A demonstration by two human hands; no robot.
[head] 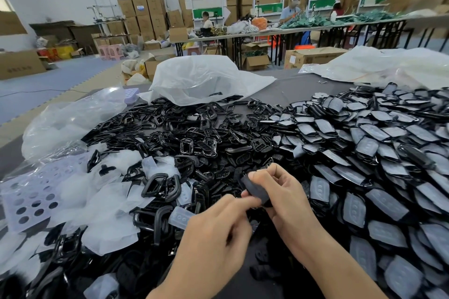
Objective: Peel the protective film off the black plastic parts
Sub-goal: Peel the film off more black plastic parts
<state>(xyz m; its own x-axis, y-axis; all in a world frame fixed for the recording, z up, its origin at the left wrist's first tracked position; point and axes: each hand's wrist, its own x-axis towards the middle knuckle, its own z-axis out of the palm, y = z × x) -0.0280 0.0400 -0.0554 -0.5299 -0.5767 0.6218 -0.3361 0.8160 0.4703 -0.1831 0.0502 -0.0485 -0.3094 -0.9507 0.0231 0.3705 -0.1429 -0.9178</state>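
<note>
Well, from my remote seat I see the right hand (279, 192) curled round a black part (255, 189), thumb on top, holding it just above the heap near the front of the worktop (291, 87). The left hand (218, 223) has its fingers curled, forefinger and thumb pinching the part's lower edge (whether they grip the film itself I cannot tell). Film-covered parts (364, 153) are heaped to the right, black frames (194, 133) lie tangled ahead, and loose white films (109, 201) lie to the left. A crumpled plastic bag (199, 77) sits further back.
</note>
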